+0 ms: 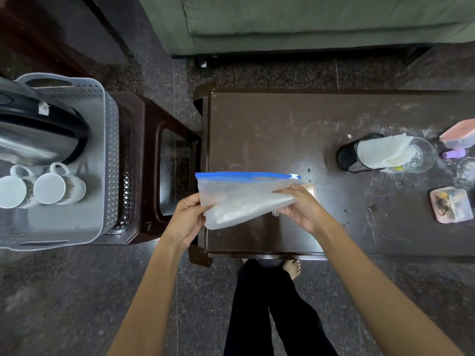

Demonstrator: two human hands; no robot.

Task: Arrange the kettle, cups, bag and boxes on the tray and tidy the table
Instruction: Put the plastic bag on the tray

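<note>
A clear zip bag (pixel 239 196) with a blue slider strip hangs over the left end of the dark brown table (pixel 334 119). My left hand (pixel 189 217) grips its lower left corner and my right hand (pixel 299 204) pinches its right side. At the far left a grey perforated tray (pixel 108 155) rests on a dark stool (pixel 154 140). In the tray stand a steel kettle (pixel 33 140) with a black handle and two white cups (pixel 57 187). A pink box (pixel 460 133) and a pink-rimmed box (pixel 451 205) lie at the table's right end.
A black mesh holder (pixel 353 156) lies on its side with white paper and a clear glass (pixel 416 155) against it. A small purple item (pixel 453 153) sits by the pink box. A green sofa (pixel 308 19) stands beyond the table. My legs and a bare foot (pixel 291 268) are below the near edge.
</note>
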